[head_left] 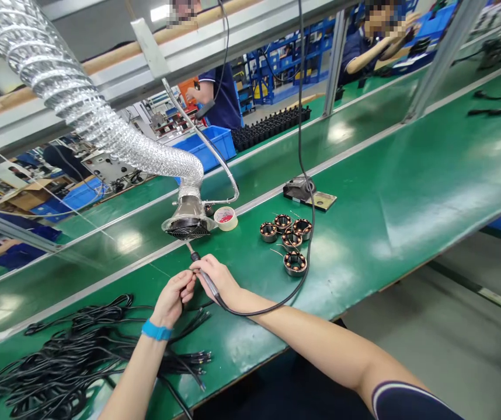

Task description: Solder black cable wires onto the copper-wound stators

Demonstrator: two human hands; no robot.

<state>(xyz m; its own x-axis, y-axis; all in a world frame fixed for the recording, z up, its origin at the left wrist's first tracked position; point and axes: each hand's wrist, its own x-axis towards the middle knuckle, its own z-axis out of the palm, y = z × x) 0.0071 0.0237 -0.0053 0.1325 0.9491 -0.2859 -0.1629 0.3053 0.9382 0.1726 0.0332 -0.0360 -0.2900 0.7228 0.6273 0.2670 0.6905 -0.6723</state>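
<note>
My right hand [218, 279] is wrapped round a soldering iron [209, 282], its tip pointing up and away toward the fume hood. From the iron's rear a black cord [272, 304] loops across my right forearm and rises overhead. My left hand [175, 296], with a blue wristband [156, 331], is closed in a pinch beside the right fingers. What it pinches is too small to make out. To the right lie several ring-shaped motor stators [295, 263] with copper windings and thin wire ends. A heap of black cables [70, 356] lies at the left.
A fume extractor hood [188, 220] hangs from a silver flexible duct [114, 131] just beyond my hands. Near it sits a roll of tape [226, 219]. A soldering iron stand [309, 192] is farther back on the green bench [364, 233]. Other people work beyond the divider.
</note>
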